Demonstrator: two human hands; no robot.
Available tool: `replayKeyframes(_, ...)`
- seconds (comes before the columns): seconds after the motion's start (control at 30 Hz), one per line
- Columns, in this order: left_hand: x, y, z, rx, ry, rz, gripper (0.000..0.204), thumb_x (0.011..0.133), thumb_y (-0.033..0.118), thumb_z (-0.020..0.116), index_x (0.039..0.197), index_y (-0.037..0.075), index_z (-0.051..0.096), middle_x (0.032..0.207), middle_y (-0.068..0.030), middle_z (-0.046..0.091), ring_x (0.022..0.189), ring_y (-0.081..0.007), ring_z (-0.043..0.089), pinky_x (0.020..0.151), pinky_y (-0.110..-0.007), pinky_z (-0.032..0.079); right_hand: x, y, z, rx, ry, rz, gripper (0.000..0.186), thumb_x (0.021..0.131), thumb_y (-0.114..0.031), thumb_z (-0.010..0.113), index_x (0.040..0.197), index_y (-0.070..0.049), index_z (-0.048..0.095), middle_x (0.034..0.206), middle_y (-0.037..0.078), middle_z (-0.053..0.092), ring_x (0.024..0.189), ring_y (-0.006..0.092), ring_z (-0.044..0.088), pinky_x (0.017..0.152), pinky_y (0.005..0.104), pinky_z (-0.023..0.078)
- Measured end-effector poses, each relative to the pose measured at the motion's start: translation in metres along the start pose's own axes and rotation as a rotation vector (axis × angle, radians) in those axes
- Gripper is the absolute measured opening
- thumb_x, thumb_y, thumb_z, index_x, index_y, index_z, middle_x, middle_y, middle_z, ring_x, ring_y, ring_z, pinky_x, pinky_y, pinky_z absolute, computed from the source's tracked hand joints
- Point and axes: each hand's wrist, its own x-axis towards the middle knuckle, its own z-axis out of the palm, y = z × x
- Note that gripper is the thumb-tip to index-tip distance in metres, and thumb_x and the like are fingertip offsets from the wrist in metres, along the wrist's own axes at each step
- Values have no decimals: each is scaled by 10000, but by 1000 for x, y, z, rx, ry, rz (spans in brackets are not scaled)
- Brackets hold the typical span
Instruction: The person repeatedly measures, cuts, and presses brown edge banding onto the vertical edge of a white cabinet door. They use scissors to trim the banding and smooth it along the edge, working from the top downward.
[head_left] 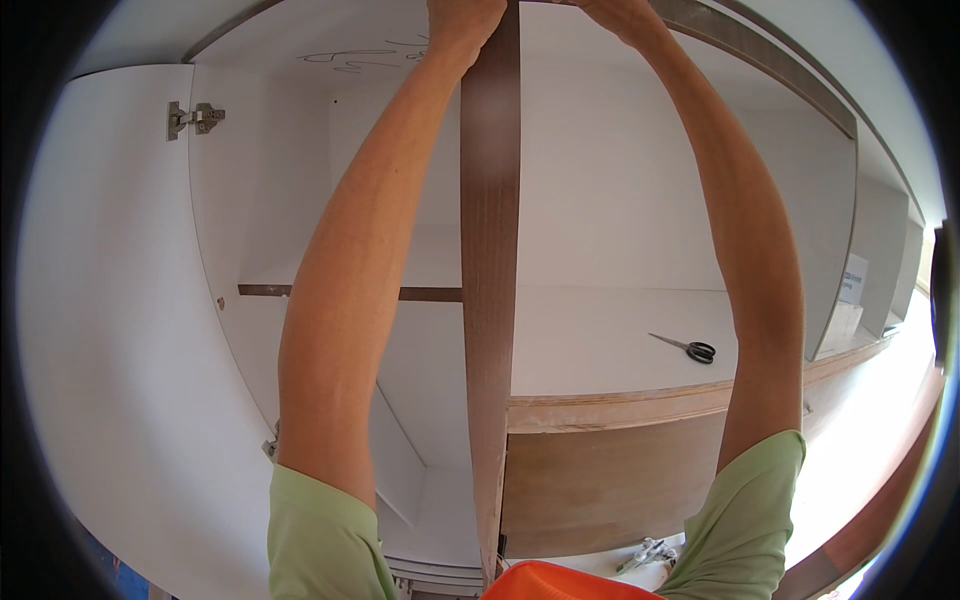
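Observation:
Both my arms reach up to the top of a white cabinet with a dark brown upright (491,200) in its middle. My left hand (466,28) is at the upper edge of the view, close against the upright's left side; its fingers are mostly cut off. To the right of the upright is my right hand (618,14), near the cabinet's brown top edge (720,25). Its fingers also run out of the picture, so I cannot tell what either hand holds.
Scissors (698,351) with black handles lie on the white shelf (600,345) between the upright and my right arm. At the left, a white door (110,300) swings out on a metal hinge (196,118). Below the shelf is a brown wooden panel (600,495).

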Motion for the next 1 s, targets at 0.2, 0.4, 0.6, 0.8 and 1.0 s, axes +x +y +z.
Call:
replayKeyframes(0.2,0,1,-1,-3,-8,-20,268,918,114,620,1155,40,719,1168,-201,704,1130,-332,643,986,-389,483,1,1,1,23,3,23,190,965,-168,657,836,-42,595,723,8,639,681,65,582,609,236,507)
replayKeyframes(0.4,0,3,-2,-22,-27,-13,276,922,114,618,1168,36,715,1182,-215,693,1124,-340,640,988,-396,482,4,6,0,72,-52,49,186,967,-160,660,849,-36,587,723,17,650,655,65,581,591,228,507)
replayKeyframes(0.6,-1,2,-1,14,2,-18,270,922,111,620,1165,48,720,1187,-224,687,1128,-342,636,985,-393,482,1,4,0,118,32,64,180,967,-160,665,861,-36,590,731,21,654,678,61,583,603,238,504)
replayKeyframes(0.8,0,-1,0,-17,7,-22,256,918,107,625,1145,53,730,1158,-215,701,1108,-331,647,970,-384,488,2,1,1,-20,-11,58,197,954,-180,674,838,-44,593,711,8,642,661,63,570,581,231,468)
replayKeyframes(1.0,1,-3,0,-52,8,0,254,908,100,627,1132,48,735,1127,-214,712,1091,-329,655,967,-385,490,1,-1,0,-35,7,94,190,947,-171,668,833,-38,592,713,9,646,646,59,562,553,238,456)
